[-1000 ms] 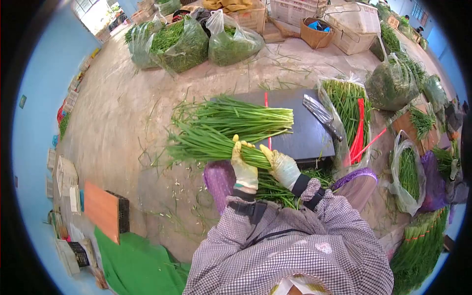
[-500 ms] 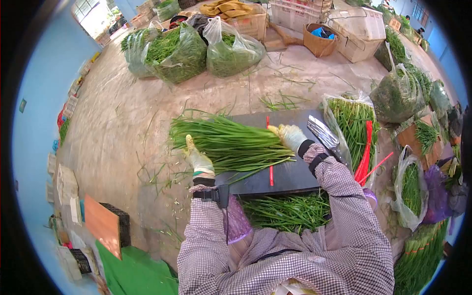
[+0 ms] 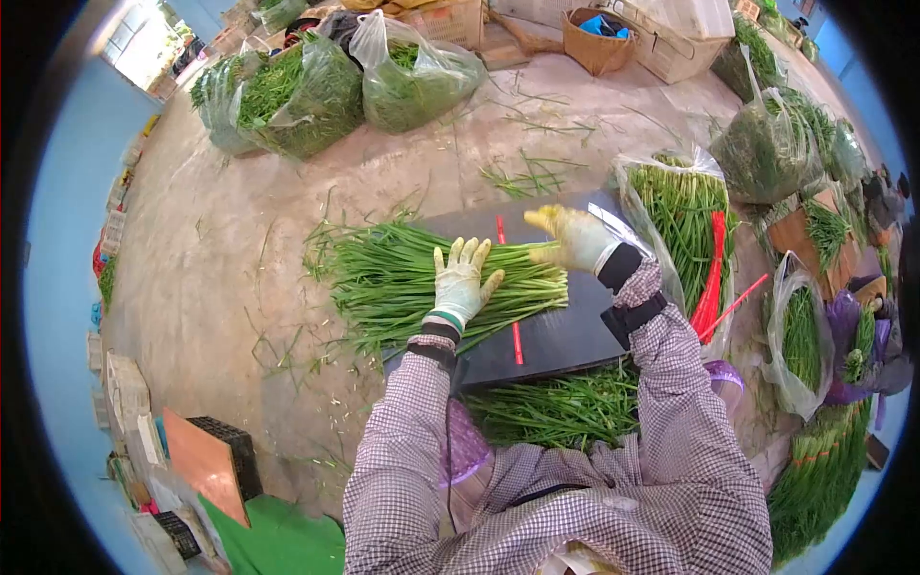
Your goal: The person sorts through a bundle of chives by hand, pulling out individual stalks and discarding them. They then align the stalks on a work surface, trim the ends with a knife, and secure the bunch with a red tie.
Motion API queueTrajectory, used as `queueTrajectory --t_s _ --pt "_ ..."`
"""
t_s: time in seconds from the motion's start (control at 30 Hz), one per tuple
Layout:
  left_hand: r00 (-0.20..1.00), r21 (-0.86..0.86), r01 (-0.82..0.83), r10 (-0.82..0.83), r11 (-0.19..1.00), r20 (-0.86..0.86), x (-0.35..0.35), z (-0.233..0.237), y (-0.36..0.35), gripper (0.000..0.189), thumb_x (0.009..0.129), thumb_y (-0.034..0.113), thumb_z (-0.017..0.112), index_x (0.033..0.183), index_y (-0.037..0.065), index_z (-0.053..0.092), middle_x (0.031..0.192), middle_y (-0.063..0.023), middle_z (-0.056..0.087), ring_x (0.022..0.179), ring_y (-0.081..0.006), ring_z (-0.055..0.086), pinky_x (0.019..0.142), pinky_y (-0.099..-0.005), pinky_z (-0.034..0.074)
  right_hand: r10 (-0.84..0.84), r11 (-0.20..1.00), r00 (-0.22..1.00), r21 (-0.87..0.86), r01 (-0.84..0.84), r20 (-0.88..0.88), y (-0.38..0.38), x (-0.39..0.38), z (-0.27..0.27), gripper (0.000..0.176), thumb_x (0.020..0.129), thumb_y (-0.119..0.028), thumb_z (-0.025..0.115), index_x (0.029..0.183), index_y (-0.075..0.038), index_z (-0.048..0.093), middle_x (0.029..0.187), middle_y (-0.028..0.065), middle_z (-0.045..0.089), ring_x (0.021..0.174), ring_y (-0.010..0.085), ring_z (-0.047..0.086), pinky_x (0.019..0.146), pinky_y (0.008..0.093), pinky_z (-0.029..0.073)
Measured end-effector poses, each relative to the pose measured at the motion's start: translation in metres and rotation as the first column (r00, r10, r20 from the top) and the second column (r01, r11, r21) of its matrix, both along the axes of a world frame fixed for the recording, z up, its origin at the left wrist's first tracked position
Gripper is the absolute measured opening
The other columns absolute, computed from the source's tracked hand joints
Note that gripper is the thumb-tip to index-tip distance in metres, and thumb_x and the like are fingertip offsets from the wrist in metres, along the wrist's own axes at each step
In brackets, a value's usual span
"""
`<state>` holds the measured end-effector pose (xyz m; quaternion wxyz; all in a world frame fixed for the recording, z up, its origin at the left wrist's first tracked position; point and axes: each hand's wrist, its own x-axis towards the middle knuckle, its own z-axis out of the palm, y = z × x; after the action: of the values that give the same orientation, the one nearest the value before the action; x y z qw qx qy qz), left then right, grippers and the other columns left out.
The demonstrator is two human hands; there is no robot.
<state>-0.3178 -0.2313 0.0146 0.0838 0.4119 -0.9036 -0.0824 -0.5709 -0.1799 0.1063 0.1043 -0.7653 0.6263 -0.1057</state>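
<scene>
A broad bunch of long green garlic chives point(image 3: 383, 278) lies across a dark board point(image 3: 589, 335), its pale stem ends pointing right. My left hand point(image 3: 460, 286), in a whitish glove, lies on top of the bunch with fingers spread. At the stem ends is my gloved right hand point(image 3: 580, 240), fingers stretched out and apart, touching or just above the stems. Beneath the bunch runs a red tie strip point(image 3: 517, 343), showing at both sides. A shiny metal blade point(image 3: 618, 226) is partly hidden behind my right hand.
Right of the board stands an open plastic bag of chives point(image 3: 671, 206), with red tie strips point(image 3: 713, 287) on it. More loose chives point(image 3: 556, 407) lie below the board near my lap. Filled bags point(image 3: 412, 81) and a woven basket point(image 3: 599, 48) stand farther back.
My left hand has moved from the leafy end onto the middle of the bunch. My right hand has opened from its hold at the stem ends. The bunch now lies flatter on the board.
</scene>
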Motion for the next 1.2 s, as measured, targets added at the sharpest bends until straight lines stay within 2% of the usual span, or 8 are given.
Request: queueTrajectory --t_s 0.2,0.27,0.6,0.73,0.8,0.93,1.0,1.2 --pt "0.997 -0.065 -0.08 0.081 0.995 0.017 -0.002 0.001 0.019 0.071 0.093 0.052 0.057 0.152 0.015 0.04 0.154 -0.0111 0.041 0.146 -0.032 0.03 0.12 -0.0604 0.011 -0.248 0.873 0.969 -0.437 0.218 -0.013 -0.011 0.071 -0.079 0.042 0.097 -0.043 0.056 0.122 -0.011 0.065 0.107 0.0123 0.07 0.097 0.0327 0.066 0.087 0.0475 0.051" --pt "0.997 -0.128 -0.081 0.078 0.989 -0.026 0.003 -0.009 0.032 0.074 0.091 0.049 0.06 0.153 0.015 0.037 0.156 -0.0119 0.038 0.146 -0.0334 0.029 0.119 -0.0623 0.01 -0.303 0.95 0.951 -0.097 0.296 -0.059 0.007 0.089 -0.093 0.041 0.096 -0.042 0.057 0.122 -0.012 0.066 0.104 0.0102 0.07 0.097 0.0307 0.066 0.085 0.0476 0.05" --pt "0.984 -0.122 -0.176 0.172 0.977 -0.043 0.003 -0.015 0.047 0.077 0.092 0.049 0.058 0.156 0.016 0.032 0.16 -0.0121 0.03 0.15 -0.0335 0.023 0.12 -0.0613 0.008 -0.243 0.813 0.97 -0.551 0.19 -0.024 0.019 0.089 -0.118 0.037 0.092 -0.036 0.061 0.118 -0.01 0.066 0.099 0.0099 0.069 0.099 0.0281 0.064 0.09 0.0453 0.046" --pt "0.994 -0.053 -0.099 0.101 0.994 0.04 0.001 -0.012 0.027 0.076 0.095 0.053 0.051 0.158 0.016 0.029 0.162 -0.0139 0.029 0.151 -0.0354 0.021 0.12 -0.0626 0.006 -0.231 0.937 0.973 -0.27 0.221 -0.005 0.008 0.084 -0.093 0.043 0.094 -0.038 0.058 0.127 -0.01 0.061 0.108 0.0114 0.069 0.102 0.0307 0.064 0.092 0.0472 0.046" --pt "0.997 0.031 -0.056 0.054 0.998 0.046 0.01 0.001 0.02 0.077 0.097 0.056 0.048 0.159 0.015 0.026 0.165 -0.0142 0.022 0.153 -0.0349 0.015 0.121 -0.0604 0.005 -0.24 0.731 0.971 -0.656 0.188 0.011 0.026 0.087 -0.061 0.047 0.097 -0.04 0.056 0.135 -0.014 0.056 0.121 0.0145 0.064 0.111 0.0346 0.059 0.094 0.0527 0.043" --pt "0.996 0.041 -0.024 0.028 0.999 -0.084 0.029 0.018 0.027 0.078 0.097 0.06 0.047 0.159 0.017 0.027 0.166 -0.0135 0.021 0.154 -0.0341 0.015 0.121 -0.0607 0.008 -0.014 0.999 0.999 0.03 0.013 0.045 0.131 0.094 -0.04 0.042 0.096 -0.042 0.058 0.124 -0.012 0.064 0.113 0.0157 0.066 0.105 0.0338 0.062 0.093 0.0499 0.044" --pt "0.985 -0.004 -0.067 0.065 0.998 -0.16 0.034 0.017 0.038 0.077 0.097 0.057 0.051 0.159 0.019 0.027 0.165 -0.013 0.022 0.153 -0.0349 0.016 0.12 -0.06 0.009 0.132 0.921 0.99 0.374 -0.103 -0.052 0.186 0.103 -0.048 0.048 0.092 -0.05 0.061 0.116 -0.01 0.069 0.105 0.0155 0.067 0.101 0.032 0.064 0.095 0.0462 0.045" --pt "0.833 0.118 -0.176 0.212 0.977 -0.51 0.058 0.055 0.068 0.067 0.1 0.05 0.052 0.152 0.009 0.039 0.161 -0.017 0.031 0.151 -0.0361 0.022 0.121 -0.0573 0.014 0.075 0.827 0.987 0.562 0.019 -0.144 0.272 0.14 -0.143 0.111 0.081 -0.074 0.059 0.161 -0.012 0.012 0.163 0.0177 0.025 0.149 0.0425 0.025 0.115 0.0697 0.016"
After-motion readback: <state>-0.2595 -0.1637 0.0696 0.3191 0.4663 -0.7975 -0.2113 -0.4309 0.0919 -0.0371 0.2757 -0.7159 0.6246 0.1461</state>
